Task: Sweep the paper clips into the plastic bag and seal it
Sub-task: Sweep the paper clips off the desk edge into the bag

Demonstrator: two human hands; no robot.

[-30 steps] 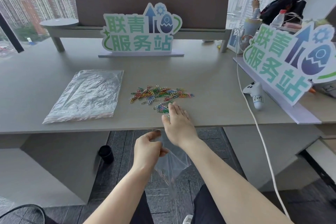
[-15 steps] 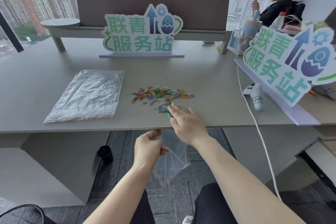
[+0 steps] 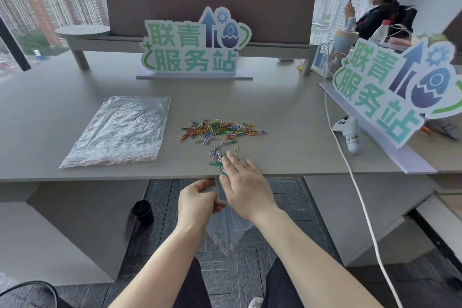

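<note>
Light, slippery clips at the desk's front edge

Flat, open right hand (image 3: 246,184) rakes paper clips (image 3: 220,130); left hand (image 3: 197,204) pinches the limp plastic bag (image 3: 228,230) by its mouth, the best hold.

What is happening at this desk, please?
A person is sweeping coloured paper clips off the desk into a clear plastic bag. The left hand holds the bag open just below the desk edge. The right hand lies flat at the edge, pulling a small cluster toward it. A few clips are in the bag; most remain on the desk. A stack of spare bags lies to the left.
</note>
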